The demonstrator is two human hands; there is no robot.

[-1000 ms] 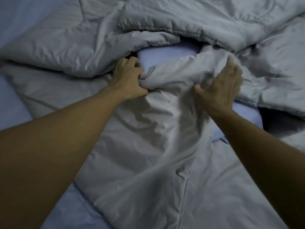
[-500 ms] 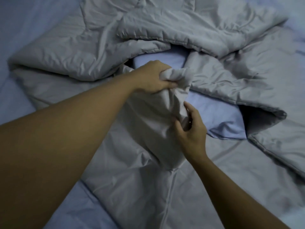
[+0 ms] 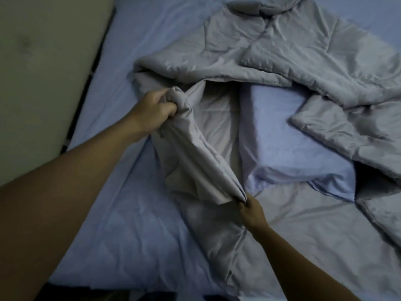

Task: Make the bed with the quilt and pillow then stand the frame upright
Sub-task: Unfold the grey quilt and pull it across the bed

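Observation:
A rumpled grey quilt lies in folds across the bed, over a light blue sheet. My left hand is clenched on a bunched edge of the quilt at the left. My right hand pinches the same edge lower down, so a stretch of quilt hangs taut between both hands. A light blue pillow lies partly uncovered in the middle, with quilt folds around it. No frame is in view.
A beige padded headboard or wall panel stands along the bed's left side, with a dark gap beside the mattress. The mattress's near edge runs along the bottom of the view, dark below it.
Both hands have gripped the quilt edge and pulled it left and toward me. The pillow is now much more uncovered. The view has shifted, showing the headboard.

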